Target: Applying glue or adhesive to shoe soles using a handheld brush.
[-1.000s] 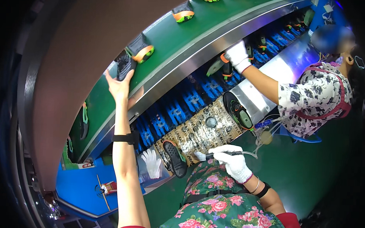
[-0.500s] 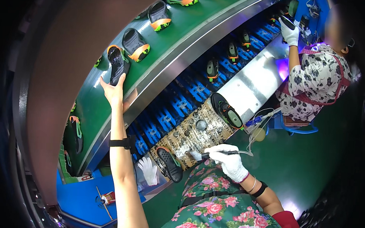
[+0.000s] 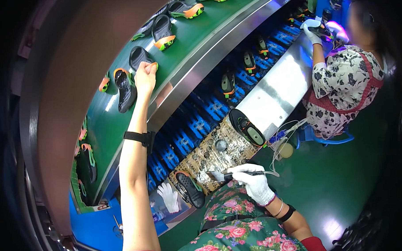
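My bare left hand [image 3: 146, 76] is over the green conveyor belt [image 3: 109, 144], its fingers closed at the orange heel of a black clog [image 3: 138, 56]; the fingertips are partly hidden. Just left of that hand lies another black clog [image 3: 125, 92] with its sole opening toward me. My right hand [image 3: 255, 182], in a white glove, grips a brush [image 3: 248, 172] with a dark handle, its bristles pointing left over a smeared, tape-covered board [image 3: 209, 154]. Near the brush a black clog [image 3: 190, 189] rests at the board's near left end, and black footwear pieces [image 3: 247, 128] lie at its far right end.
Beyond the metal rail [image 3: 184, 83], a lower blue-and-black conveyor [image 3: 196, 125] carries several shoe parts [image 3: 228, 84]. At the right a seated co-worker [image 3: 344, 86] in white gloves handles a shoe. A spare white glove [image 3: 168, 197] lies left of the board. A cable [image 3: 277, 157] hangs nearby.
My left hand has let go of one clog, which stays on the belt, and moved up and right to the clog beside it. The co-worker now holds a shoe with both hands.
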{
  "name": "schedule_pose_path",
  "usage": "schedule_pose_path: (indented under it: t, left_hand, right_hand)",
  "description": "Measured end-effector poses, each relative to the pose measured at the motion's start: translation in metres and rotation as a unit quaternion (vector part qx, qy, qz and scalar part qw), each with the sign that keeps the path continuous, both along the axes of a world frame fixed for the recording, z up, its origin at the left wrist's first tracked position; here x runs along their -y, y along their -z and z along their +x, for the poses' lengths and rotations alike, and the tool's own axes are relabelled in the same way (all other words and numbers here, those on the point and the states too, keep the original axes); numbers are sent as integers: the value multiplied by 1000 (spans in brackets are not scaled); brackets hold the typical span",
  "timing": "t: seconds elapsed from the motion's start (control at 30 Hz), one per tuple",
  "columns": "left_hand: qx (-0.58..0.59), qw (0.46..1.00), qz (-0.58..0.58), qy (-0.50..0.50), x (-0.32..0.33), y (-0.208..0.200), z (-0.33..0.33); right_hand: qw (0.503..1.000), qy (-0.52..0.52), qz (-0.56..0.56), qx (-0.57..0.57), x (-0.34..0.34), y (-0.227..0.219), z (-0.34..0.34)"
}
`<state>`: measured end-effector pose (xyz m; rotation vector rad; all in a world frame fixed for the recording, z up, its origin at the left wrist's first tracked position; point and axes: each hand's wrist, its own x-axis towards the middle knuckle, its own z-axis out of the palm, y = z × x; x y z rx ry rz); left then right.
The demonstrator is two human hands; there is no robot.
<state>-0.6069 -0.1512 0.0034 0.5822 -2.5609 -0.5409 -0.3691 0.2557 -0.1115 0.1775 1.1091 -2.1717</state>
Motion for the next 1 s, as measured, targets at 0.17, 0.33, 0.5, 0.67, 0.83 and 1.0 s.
schedule_pose_path:
  t: [0.17,0.33,0.5,0.67,0.83,1.0]
  left_hand:
    - [-42,988,26,148,-37,-2,-39]
    - [-53,979,81,178,-94,-7,-82]
    - [-45,981,61,176,-132,-8,-140]
    - [-31,980,40,190,-163,-5,-201]
    - [17,960,151,236,-163,-1,-218]
    - [-2,900,320,296,-168,-21,-158]
  right_hand:
    - [1000,19,18,11,-8,-2,-9]
    - [998,57,11,21,-14,9,-9]
    - [995,83,0,60,-25,17,-12]
    - [990,128,16,55,-37,14,-15]
    - [986,146,60,61,-36,11,-16]
    - [989,116,50,78,-21,-10,-29]
